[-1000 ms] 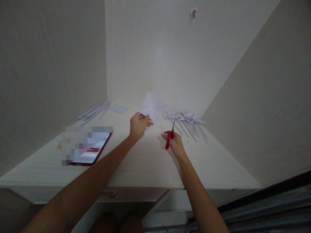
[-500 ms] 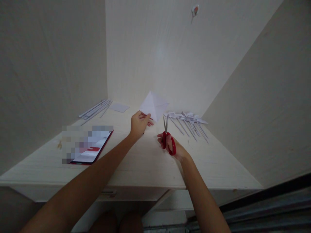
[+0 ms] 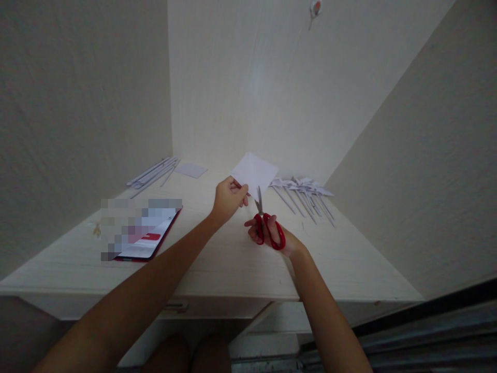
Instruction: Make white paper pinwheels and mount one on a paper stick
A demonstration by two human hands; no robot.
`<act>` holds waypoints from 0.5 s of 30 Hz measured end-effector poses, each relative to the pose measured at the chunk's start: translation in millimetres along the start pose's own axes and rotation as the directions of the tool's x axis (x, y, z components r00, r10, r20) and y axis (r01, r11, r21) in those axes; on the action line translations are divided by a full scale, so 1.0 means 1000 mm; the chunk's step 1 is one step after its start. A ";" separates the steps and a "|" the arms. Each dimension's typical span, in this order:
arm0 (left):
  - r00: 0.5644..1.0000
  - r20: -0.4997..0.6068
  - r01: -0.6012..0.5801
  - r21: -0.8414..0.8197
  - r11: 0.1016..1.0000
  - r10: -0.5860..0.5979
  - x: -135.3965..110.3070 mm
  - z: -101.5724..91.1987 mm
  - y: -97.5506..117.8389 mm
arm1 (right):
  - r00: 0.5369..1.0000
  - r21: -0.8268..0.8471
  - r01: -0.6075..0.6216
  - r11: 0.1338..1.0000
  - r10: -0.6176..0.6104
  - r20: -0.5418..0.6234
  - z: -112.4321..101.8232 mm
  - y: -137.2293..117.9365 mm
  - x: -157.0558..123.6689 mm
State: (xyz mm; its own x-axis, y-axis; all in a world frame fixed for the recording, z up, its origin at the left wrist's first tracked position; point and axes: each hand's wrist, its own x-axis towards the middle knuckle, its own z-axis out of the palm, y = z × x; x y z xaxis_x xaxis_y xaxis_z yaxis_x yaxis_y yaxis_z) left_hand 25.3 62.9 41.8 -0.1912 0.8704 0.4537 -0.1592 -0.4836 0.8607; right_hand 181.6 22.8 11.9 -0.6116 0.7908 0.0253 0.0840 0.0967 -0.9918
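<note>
My left hand (image 3: 229,198) pinches the near corner of a creased white paper square (image 3: 254,173) and holds it up above the pale wooden desk (image 3: 233,259). My right hand (image 3: 272,235) has its fingers through the red handles of a pair of scissors (image 3: 266,223). The blades point up and meet the lower edge of the paper, just right of my left fingers.
Several white paper pinwheels on thin sticks (image 3: 303,194) lie at the back right. A bundle of thin sticks (image 3: 153,173) and a small paper square (image 3: 190,170) lie at the back left. A red-edged tablet (image 3: 145,238) rests at the left.
My right hand turned the scissors upright and brought them left to the paper's edge. My left hand shifted slightly right and lowered the paper a little.
</note>
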 end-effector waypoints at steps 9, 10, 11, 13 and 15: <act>0.998 0.053 -0.039 -0.052 0.998 0.042 -0.007 0.003 -0.004 | 1.000 0.122 0.005 0.992 -0.005 -0.002 0.001 0.000 0.001; 0.998 0.051 -0.040 -0.052 0.998 0.043 -0.007 0.004 -0.004 | 1.000 0.132 0.004 0.991 -0.003 -0.011 0.001 0.000 0.001; 0.998 0.044 -0.041 -0.048 0.998 0.043 -0.006 0.004 -0.005 | 1.000 0.140 0.003 0.990 -0.001 -0.015 0.001 -0.001 0.000; 0.999 0.026 -0.042 -0.042 0.998 0.043 -0.006 0.004 -0.006 | 1.000 0.139 0.001 0.990 0.000 -0.010 0.001 -0.001 0.000; 0.999 0.013 -0.038 -0.043 0.998 0.038 -0.005 0.004 -0.006 | 1.000 0.122 0.005 0.993 -0.005 0.003 0.001 -0.001 0.000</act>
State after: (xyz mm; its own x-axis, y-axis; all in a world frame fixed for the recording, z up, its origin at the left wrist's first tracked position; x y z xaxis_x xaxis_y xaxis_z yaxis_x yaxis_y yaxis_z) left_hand 31.6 61.5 35.2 -0.1847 0.8523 0.4893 -0.1929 -0.5197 0.8323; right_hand 180.4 22.1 13.1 -0.6147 0.7882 0.0300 -0.0155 0.0260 -0.9995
